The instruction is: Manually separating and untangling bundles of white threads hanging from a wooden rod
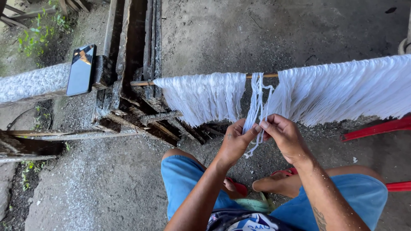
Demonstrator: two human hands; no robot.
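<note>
A thin wooden stick [262, 75] runs level across the view, draped with white strings. One dense bunch of strings [203, 96] hangs left of the middle and a wider bunch [342, 87] to the right. In the gap between them hangs a small loose group of strands [258, 92]. My left hand [235, 143] and my right hand [284, 137] meet below the stick and both pinch the lower ends of these strands. My knees in blue shorts [184, 177] show beneath.
A dark phone [81, 69] leans on a concrete ledge [30, 83] at the left. Rough old timber [132, 85] stands beside it. Red plastic legs [376, 128] lie at the right. The ground is bare grey earth; my feet wear red sandals [280, 173].
</note>
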